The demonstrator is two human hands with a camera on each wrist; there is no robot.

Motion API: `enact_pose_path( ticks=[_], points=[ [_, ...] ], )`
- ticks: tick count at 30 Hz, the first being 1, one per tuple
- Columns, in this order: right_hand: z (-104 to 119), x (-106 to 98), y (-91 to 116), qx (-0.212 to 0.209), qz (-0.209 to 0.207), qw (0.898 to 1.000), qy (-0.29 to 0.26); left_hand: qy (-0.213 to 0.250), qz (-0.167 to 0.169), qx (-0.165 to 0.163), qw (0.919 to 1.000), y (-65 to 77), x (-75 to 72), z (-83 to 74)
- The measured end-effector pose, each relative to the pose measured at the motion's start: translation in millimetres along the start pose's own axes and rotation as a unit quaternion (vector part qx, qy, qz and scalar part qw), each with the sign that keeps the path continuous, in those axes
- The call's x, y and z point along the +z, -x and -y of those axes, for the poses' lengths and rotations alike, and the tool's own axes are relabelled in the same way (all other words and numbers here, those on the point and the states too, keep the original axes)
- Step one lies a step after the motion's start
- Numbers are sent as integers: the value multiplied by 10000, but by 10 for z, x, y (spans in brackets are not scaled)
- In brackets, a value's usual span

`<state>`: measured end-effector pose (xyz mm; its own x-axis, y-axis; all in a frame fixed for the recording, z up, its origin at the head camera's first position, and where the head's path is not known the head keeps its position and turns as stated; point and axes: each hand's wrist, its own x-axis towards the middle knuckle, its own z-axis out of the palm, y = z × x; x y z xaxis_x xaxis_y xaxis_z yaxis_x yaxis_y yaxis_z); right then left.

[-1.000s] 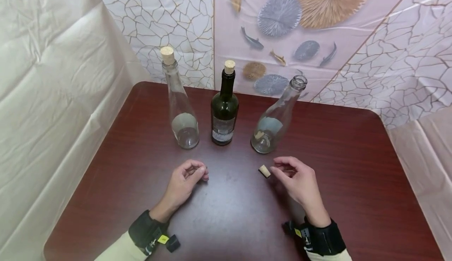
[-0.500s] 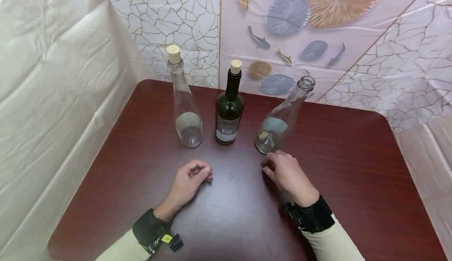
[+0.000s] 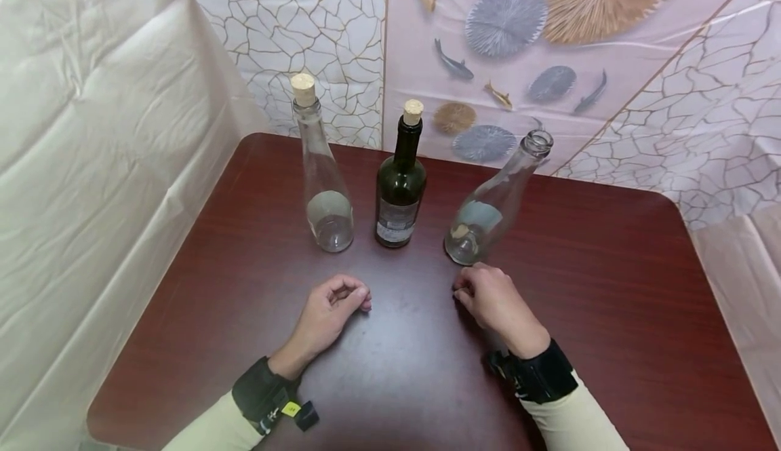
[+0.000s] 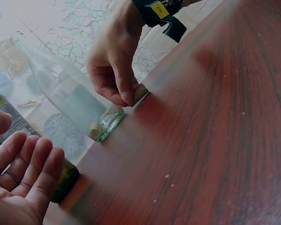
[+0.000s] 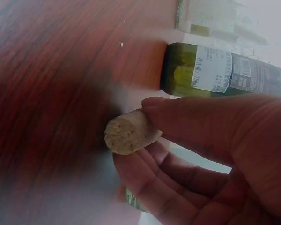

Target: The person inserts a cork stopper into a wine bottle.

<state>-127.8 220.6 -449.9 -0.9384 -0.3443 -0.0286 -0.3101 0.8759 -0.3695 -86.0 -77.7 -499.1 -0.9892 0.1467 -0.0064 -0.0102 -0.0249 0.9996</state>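
Between thumb and fingertips, my right hand (image 3: 497, 305) pinches a small cork (image 5: 131, 133). One end of this cork faces the right wrist camera; in the head view the hand hides it. Just beyond that hand stands a clear glass bottle (image 3: 478, 215) with an uncorked mouth and a pale label. My left hand (image 3: 323, 315) holds nothing, its fingers loosely bent above the table. A dark green wine bottle (image 3: 401, 183) stands in the middle, a cork (image 3: 413, 112) in its mouth. To its left is another clear bottle (image 3: 329, 207), topped by a wider cork (image 3: 303, 89).
All the bottles stand in a row on the reddish-brown table (image 3: 610, 281). Behind the table hangs a patterned sheet (image 3: 305, 30), and a plain cream sheet (image 3: 91, 132) runs along the left side. Tiny crumbs (image 4: 167, 176) lie on the tabletop.
My right hand has moved slightly left and forward and taken hold of the cork that lay on the table. The left hand keeps its pose. The head view has shifted a little.
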Motion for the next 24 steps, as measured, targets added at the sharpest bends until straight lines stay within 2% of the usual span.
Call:
enact_pose_path(
  ticks=[6,8,10,13,16,21,24],
  points=[
    [86,-51,52,-297,-718,9957,-504,120,55,5,9999,-18,25,-30],
    [169,-85,81,-350,-1021,9905,-854,30,72,47,10000,-39,60,-65],
    [265,-116,114,-399,-1394,9812,-1276,-125,141,187,9996,-75,121,-123],
    [403,-136,164,-447,-1968,9584,-2018,-302,349,499,9977,-150,260,-244],
    [515,-116,208,-537,-2374,9269,-2858,-301,640,766,9945,-220,424,-348],
    [641,-69,289,-616,-2446,8791,-4045,-216,971,826,9916,-242,647,-444],
    [694,-73,326,-571,-2458,8624,-4389,-129,952,854,9917,-231,725,-474]
  ],
)
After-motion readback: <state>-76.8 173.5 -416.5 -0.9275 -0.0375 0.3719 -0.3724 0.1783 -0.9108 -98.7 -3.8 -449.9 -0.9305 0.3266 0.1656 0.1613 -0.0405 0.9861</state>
